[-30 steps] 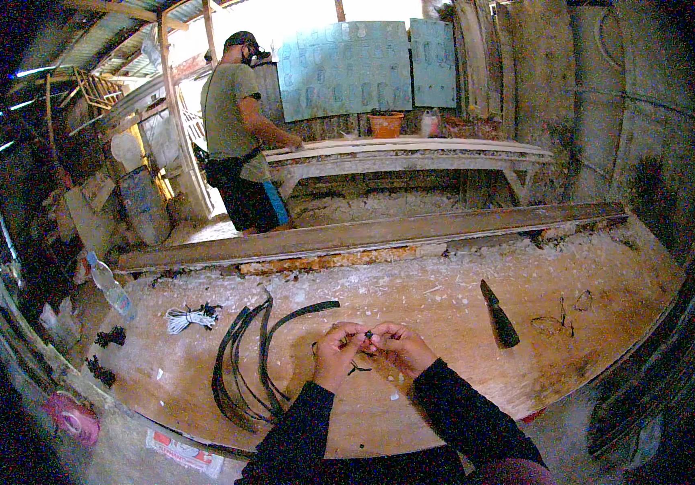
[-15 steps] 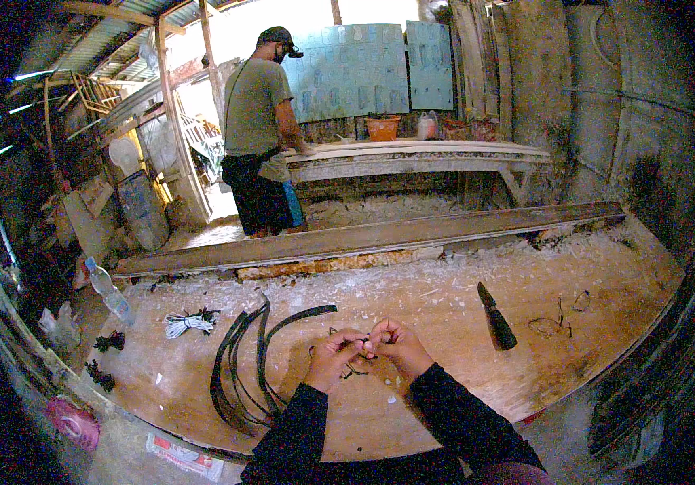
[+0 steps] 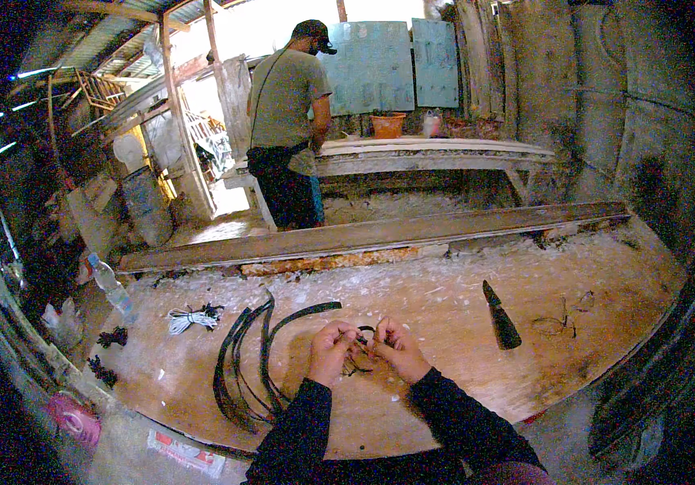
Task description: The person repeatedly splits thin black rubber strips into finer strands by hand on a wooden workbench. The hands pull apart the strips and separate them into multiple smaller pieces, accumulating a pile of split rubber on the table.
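My left hand (image 3: pixel 329 353) and my right hand (image 3: pixel 400 350) meet above the middle of the wooden tabletop, fingers pinched together. Between them is a small dark strip (image 3: pixel 366 329), bent in a curve; its exact kind is too small to make out. Thin dark strands (image 3: pixel 353 370) show just below the fingers. Several long black flat strips (image 3: pixel 265 356) lie curved on the board beside my left forearm. Off to the right of my right hand rests a knife (image 3: pixel 502 321) with a thick dark handle, its blade pointing away from me.
White cord (image 3: pixel 190 321) lies bundled at the left, near small black bundles (image 3: pixel 112 337) and a clear plastic bottle (image 3: pixel 110 287). Thin dark loops (image 3: pixel 553 326) lie right of the knife. A long plank (image 3: pixel 380 237) spans the far edge. Beyond it, a person (image 3: pixel 287 121) stands at another bench (image 3: pixel 436 153).
My hands have drawn slightly apart, and the dark curved strip now shows between them. The person at the far bench has shifted, with an arm closer to the body. The view has moved a little.
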{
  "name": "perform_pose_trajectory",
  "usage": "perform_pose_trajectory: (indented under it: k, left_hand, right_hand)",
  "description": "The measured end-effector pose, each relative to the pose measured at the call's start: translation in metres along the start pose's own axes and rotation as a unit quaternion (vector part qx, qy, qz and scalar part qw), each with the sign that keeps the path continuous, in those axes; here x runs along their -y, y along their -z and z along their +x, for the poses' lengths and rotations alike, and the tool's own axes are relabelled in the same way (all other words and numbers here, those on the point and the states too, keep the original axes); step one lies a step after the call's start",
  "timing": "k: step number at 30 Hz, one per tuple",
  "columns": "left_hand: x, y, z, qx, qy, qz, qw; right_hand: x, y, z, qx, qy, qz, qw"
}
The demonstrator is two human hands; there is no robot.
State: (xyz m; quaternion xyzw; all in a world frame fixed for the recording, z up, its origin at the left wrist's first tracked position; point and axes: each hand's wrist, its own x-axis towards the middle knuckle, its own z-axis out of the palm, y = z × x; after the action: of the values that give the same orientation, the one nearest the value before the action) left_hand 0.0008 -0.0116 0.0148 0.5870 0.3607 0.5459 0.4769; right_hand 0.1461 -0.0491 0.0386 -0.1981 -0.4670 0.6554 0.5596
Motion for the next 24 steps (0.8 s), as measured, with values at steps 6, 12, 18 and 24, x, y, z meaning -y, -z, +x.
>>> perform_pose_trajectory:
  k: [6,12,18,24]
  left_hand:
    - [-0.004,0.001,0.001,0.005,0.020,-0.040,0.999]
    - [-0.012,-0.003,0.000,0.103,-0.010,-0.001,0.995]
    - [-0.013,-0.005,0.000,0.126,0.004,0.049,0.991]
    - [-0.043,-0.007,-0.010,0.098,0.109,-0.004,0.989]
  right_hand:
    - [-0.002,0.008,0.007,-0.020,0.028,-0.118,0.992]
    - [0.011,0.022,0.006,-0.050,-0.063,0.149,0.986]
    - [0.015,0.019,0.009,-0.101,-0.050,0.193,0.975]
    - [0.009,0.009,0.003,-0.132,-0.088,-0.043,0.986]
